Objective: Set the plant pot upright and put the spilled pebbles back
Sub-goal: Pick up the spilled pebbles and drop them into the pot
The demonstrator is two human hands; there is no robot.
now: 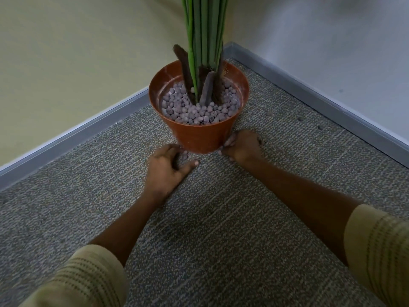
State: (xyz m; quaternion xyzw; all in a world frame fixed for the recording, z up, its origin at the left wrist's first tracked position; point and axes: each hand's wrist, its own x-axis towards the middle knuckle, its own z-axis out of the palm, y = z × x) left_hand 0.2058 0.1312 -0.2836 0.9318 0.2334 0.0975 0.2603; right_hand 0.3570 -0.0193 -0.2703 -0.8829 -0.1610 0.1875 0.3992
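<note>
Orange plant pot (199, 134) stood upright between your hands. Your left hand (164, 168) curled around pebbles (184, 154) by its base; your right hand (242, 146) pinched the bottom edge. A bump could have tipped it, spilling more. Stray pebbles (300, 119) lay beyond your right hand.

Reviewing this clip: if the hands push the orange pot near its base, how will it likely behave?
The plant pot narrows toward its base and carries tall stems, so it probably tips easily. Its pebbles lie loose near the rim, so tilting would likely spill them. On carpet it probably drags rather than slides.
</note>
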